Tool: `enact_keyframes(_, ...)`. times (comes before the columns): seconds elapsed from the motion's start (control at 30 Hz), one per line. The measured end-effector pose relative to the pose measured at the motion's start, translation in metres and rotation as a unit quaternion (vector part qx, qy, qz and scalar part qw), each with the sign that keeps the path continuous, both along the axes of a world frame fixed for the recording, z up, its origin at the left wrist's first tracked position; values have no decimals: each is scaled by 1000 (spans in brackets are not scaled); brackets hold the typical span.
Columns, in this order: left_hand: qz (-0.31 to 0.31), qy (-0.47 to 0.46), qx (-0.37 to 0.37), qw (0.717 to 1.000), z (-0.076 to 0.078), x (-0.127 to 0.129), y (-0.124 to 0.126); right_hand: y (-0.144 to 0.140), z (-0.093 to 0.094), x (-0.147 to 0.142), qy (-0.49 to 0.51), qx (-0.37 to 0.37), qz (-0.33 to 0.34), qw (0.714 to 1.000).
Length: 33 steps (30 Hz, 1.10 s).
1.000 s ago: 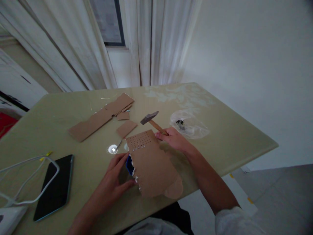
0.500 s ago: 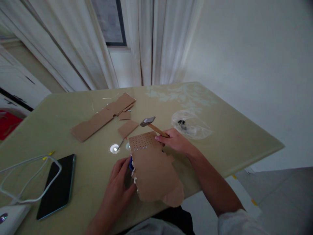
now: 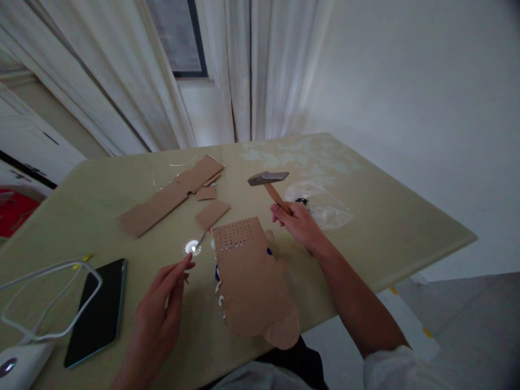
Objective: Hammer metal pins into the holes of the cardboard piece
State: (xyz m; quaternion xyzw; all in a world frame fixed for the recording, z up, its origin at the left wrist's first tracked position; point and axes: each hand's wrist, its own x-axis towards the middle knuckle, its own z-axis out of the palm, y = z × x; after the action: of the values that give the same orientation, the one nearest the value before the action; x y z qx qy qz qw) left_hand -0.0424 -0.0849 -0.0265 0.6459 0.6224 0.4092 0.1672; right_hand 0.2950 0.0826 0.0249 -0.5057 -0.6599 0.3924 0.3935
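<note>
A small hammer with a steel head and wooden handle is raised in my right hand, whose fingers are wrapped round the handle. Below and left of it lies a brown cardboard piece with rows of small holes at its far end and white lumps along its left edge. Bits of dark blue show at its sides. My left hand is left of the cardboard and apart from it, fingers loosely stretched forward. Its fingertips are near a thin metal rod beside a bright light reflection; contact cannot be made out.
A long cardboard strip and a small cardboard square lie farther back. A clear plastic bag with dark bits is behind my right hand. At left are a black tablet and a white cable.
My left hand has let go of the cardboard's left edge and moved left. My right hand has lifted the hammer up and to the right, away from the holes.
</note>
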Motion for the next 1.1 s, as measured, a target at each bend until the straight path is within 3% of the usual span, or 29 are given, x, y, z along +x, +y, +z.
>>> enact_keyframes(0.1, 51, -4, 25, 998, 24, -8, 9, 1, 2, 5, 83, 31, -52, 995)
enact_keyframes(0.2, 51, -6, 55, 997, 50, -1, 22, 3, 2, 7, 178, 40, -80, 980)
enact_keyframes(0.3, 12, -31, 74, 997, 73, 21, 39, 5, 0, 5, 256, 55, -100, 960)
enact_keyframes(0.4, -67, -40, 61, 995, 87, 50, 58, 7, 0, 4, 296, 74, -109, 946)
enact_keyframes(0.53, -139, -46, 15, 989, 87, 78, 77, 8, 1, 6, 309, 83, -110, 941)
enact_keyframes(0.73, -130, -60, -51, 988, 76, 81, 85, 7, 1, 5, 311, 79, -100, 942)
enact_keyframes(1.1, -156, 42, 11, 987, 70, 75, 87, 6, 1, 6, 297, 72, -108, 946)
